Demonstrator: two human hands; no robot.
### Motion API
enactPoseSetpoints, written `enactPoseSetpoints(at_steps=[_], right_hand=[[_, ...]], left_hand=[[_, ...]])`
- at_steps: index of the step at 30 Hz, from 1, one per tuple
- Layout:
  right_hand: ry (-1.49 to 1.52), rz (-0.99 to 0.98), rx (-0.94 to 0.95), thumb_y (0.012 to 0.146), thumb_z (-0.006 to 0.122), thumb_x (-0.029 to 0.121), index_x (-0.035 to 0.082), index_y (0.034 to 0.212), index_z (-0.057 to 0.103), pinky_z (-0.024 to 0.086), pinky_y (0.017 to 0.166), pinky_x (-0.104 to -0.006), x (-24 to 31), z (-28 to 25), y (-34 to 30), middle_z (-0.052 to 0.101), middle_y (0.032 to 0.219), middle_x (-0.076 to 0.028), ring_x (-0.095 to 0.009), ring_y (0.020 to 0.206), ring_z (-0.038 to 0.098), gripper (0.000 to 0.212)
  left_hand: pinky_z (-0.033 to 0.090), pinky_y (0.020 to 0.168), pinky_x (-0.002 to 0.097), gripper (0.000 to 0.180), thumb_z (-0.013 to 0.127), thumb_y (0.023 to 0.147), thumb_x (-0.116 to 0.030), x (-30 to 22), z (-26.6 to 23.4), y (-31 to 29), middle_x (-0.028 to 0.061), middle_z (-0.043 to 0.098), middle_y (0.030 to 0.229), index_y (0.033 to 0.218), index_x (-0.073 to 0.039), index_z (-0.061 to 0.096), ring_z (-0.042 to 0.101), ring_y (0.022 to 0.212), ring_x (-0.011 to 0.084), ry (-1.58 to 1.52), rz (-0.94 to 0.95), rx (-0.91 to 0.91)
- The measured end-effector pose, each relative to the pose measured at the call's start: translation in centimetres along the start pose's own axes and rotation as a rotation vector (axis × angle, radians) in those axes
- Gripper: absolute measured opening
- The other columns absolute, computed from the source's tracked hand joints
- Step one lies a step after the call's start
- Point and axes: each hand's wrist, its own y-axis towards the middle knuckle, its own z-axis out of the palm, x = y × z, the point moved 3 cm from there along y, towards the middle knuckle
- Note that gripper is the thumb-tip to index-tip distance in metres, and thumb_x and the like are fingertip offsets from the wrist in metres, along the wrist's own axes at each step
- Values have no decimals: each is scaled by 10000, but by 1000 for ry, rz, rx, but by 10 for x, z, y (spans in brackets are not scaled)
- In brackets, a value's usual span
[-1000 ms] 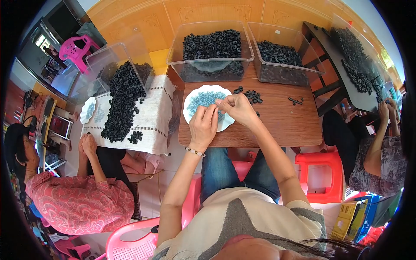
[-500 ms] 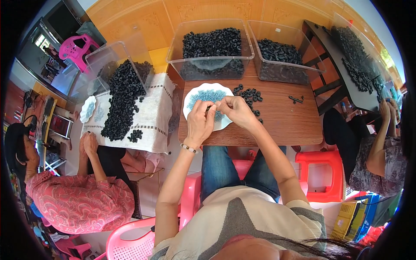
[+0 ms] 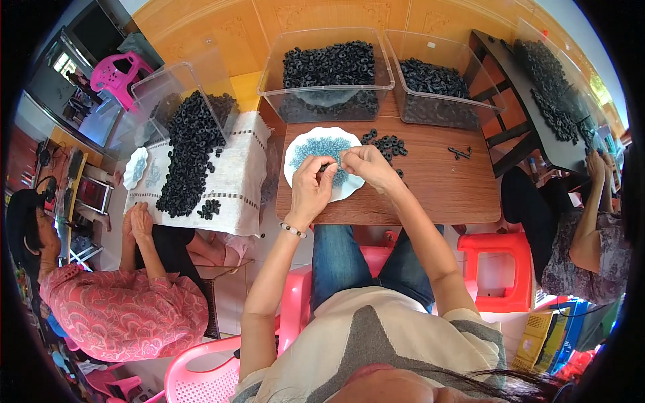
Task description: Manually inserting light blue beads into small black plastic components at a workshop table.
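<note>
My left hand (image 3: 312,189), with a beaded bracelet at the wrist, pinches a small black ring-shaped part (image 3: 324,167) over the near side of a white scalloped plate (image 3: 345,191). Small clear-blue pieces (image 3: 321,146) are spread across that plate. Just to the right, my right hand (image 3: 371,168) is closed in a pinch, fingertips a little apart from the left hand's. What sits between those fingertips is too small to make out. Loose black rings (image 3: 390,146) lie on the brown table right beside the plate.
Clear bins of black parts (image 3: 329,64) (image 3: 433,80) stand at the table's back. Several dark stick-like pieces (image 3: 459,154) lie at right. Co-workers sit left and right; the left one's cloth-covered table (image 3: 235,174) holds a black heap (image 3: 191,148). A red stool (image 3: 497,272) stands at right.
My right hand's fingertips have drawn slightly away from the left hand, opening a small gap. The left hand stays almost in place, its black ring now showing more.
</note>
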Motion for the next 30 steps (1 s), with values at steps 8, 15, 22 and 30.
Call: enactPoseSetpoints(at_steps=[8,15,22,30], right_hand=[[-165,-81,-54,1041,681,376,1,927,712,474,722,-247,-11,2,-5,679,826,-14,-70,791,590,393],[-145,-167,-82,1026,705,217,-17,965,716,492,695,-252,-3,5,-11,696,856,-1,-55,771,593,242],[-467,-463,-190,949,769,170,-7,977,749,495,699,-283,20,11,-23,714,842,-32,-88,739,581,180],[-430,-348,-193,922,790,183,-6,1025,756,538,769,-312,12,1,-15,747,930,-107,-161,819,665,218]], left_hand=[[379,571,190,155,729,1008,-160,15,10,-5,-73,632,836,1040,-10,744,483,677,-3,-244,-218,-179],[375,576,191,144,727,1006,-145,20,17,-6,-70,636,822,1068,-17,752,478,669,6,-378,-278,-192],[348,526,231,307,619,1064,-258,25,13,-3,-51,553,667,907,-11,710,467,590,33,-538,-541,-123],[345,531,219,318,587,1081,-266,26,5,1,-45,558,665,919,-24,715,469,575,34,-502,-544,-196]])
